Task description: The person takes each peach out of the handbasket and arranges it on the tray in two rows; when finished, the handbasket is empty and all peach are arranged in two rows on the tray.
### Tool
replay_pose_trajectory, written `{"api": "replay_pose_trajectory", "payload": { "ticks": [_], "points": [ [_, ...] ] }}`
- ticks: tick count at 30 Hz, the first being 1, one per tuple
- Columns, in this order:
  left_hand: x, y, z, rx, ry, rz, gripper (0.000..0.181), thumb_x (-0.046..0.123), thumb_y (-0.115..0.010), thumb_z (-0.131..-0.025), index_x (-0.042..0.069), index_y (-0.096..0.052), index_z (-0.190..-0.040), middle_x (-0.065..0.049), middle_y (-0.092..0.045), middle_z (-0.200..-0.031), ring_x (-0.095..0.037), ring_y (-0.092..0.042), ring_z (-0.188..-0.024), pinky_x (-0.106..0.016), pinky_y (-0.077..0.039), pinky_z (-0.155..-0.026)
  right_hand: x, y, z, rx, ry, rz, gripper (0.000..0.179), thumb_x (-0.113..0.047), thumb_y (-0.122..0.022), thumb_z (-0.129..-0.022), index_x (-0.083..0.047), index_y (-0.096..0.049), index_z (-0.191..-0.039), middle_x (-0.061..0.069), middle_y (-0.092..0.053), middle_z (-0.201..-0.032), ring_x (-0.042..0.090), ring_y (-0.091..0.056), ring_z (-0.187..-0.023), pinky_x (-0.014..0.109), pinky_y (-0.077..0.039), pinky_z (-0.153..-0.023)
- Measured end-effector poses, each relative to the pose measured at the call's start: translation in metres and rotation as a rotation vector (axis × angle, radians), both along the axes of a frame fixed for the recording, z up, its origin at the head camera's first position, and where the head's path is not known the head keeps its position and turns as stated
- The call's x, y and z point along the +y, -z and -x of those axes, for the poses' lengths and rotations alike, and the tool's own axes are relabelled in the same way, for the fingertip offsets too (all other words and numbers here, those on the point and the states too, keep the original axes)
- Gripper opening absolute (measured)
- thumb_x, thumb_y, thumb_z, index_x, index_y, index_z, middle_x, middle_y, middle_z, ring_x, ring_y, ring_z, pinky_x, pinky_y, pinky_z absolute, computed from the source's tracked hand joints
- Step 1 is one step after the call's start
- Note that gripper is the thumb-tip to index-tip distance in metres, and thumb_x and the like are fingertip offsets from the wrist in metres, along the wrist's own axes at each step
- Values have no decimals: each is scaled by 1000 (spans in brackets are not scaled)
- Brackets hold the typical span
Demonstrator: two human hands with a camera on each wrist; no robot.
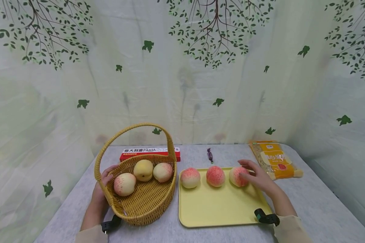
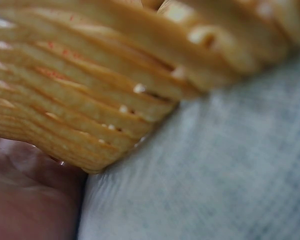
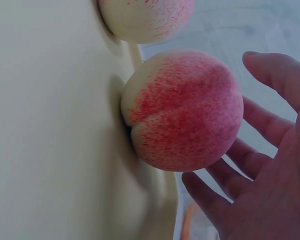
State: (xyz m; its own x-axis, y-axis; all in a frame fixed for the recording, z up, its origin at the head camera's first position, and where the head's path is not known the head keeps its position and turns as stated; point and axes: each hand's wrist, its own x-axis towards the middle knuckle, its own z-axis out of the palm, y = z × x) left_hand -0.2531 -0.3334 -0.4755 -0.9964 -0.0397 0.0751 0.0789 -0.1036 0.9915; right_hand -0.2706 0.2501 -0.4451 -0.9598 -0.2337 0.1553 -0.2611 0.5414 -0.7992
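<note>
A yellow wicker basket (image 1: pixel 146 206) with a tall handle stands at the left, holding two pink-speckled peaches (image 1: pixel 124 184) (image 1: pixel 163 172) and a yellow one (image 1: pixel 143 170). My left hand (image 1: pixel 101 187) holds its left side, fingers partly hidden behind the weave; in the left wrist view the palm (image 2: pixel 30 195) lies against the basket's lower side. On a pale yellow tray (image 1: pixel 219 209) three red-and-white peaches sit along the far edge. My right hand (image 1: pixel 258 177) is spread around the rightmost peach (image 3: pixel 185 110), thumb apart from it and fingers loosely bent beside it.
Behind the basket lies a red and white pasta box (image 1: pixel 150 153). A small purple wrapped candy (image 1: pixel 210 155) is beyond the tray. An orange food bag (image 1: pixel 275 160) lies at the back right, beside my right hand. A leaf-printed curtain (image 1: pixel 182 84) hangs behind the table.
</note>
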Motion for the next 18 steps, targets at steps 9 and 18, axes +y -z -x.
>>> {"api": "replay_pose_trajectory", "payload": {
  "ticks": [9, 18],
  "points": [
    [0, -1, -1, -11, -10, 1, 46, 31, -38, -108, 19, -34, -152, 14, -53, -133, 2, -54, -119, -13, -45, -93, -6, -11, -2, 52, 1, 17, 53, -33, -63, -98, -9, -48, -143, 21, -48, -148, 41, -42, -137, 62, -35, -111],
    [-1, -4, -1, -27, 7, -12, 45, 32, -38, -108, 19, -33, -152, 14, -53, -132, 3, -55, -117, -14, -46, -93, -18, -25, -9, 99, -21, 15, 50, -28, -63, -98, -12, -48, -143, 16, -46, -149, 41, -39, -139, 66, -29, -113]
  ]
}}
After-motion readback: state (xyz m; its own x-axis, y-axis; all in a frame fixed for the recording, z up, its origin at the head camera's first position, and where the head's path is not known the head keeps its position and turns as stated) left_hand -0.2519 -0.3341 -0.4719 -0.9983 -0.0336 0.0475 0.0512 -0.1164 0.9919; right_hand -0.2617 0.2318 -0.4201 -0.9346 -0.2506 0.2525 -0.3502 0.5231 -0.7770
